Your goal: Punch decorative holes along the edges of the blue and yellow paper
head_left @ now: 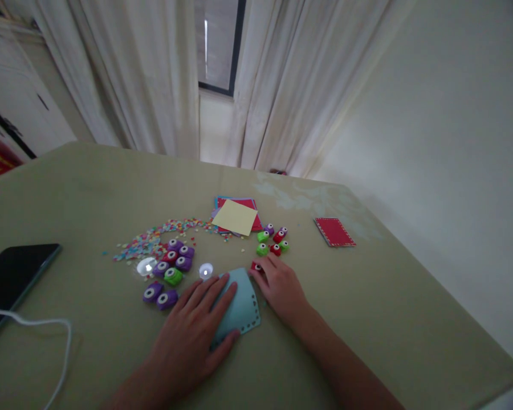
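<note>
Evidently, the step in hand is careful work at the edge of a light-blue card point(245, 302), which lies just below the centre of the frame. The left hand point(199, 322) rests palm-down on it with fingers spread, gripping nothing. The right hand point(282, 285) is partly curled, thumb and fingertips closed on a small red block point(256, 266) with an eye-like top, at the card's upper right edge; whether the block actually bites the card is too small to tell.

Dark hole-like marks run down the card's right edge and along its lower one. To do this well, I would keep the left palm flat so the card cannot skew, hold its fingertips clear of that edge, set the block square to it, and match the spacing of those marks. The loose confetti point(147, 245) at centre left is best kept from sliding under the card, where it could lift it.
</note>
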A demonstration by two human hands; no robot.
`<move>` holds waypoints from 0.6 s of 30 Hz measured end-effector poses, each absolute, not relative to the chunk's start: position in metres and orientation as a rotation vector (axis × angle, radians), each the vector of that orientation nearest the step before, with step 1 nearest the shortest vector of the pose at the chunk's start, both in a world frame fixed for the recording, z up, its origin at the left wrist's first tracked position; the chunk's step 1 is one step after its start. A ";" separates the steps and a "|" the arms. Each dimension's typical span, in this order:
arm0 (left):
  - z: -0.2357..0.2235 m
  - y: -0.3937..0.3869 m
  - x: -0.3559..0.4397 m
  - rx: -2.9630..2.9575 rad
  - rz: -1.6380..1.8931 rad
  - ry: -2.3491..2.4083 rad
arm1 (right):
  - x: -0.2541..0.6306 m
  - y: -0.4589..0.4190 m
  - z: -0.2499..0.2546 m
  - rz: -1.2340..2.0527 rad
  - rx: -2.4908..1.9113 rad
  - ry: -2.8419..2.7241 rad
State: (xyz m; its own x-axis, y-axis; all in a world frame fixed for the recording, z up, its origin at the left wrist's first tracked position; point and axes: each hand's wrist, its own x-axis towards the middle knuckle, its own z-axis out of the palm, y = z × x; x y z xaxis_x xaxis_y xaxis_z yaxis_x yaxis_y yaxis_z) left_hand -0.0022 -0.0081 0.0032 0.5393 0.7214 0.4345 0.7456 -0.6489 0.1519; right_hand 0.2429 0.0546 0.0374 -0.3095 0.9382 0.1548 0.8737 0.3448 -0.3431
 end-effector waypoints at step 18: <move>0.009 -0.006 -0.004 -2.751 -0.670 -1.391 | 0.276 0.035 0.048 1.182 -1.451 -1.872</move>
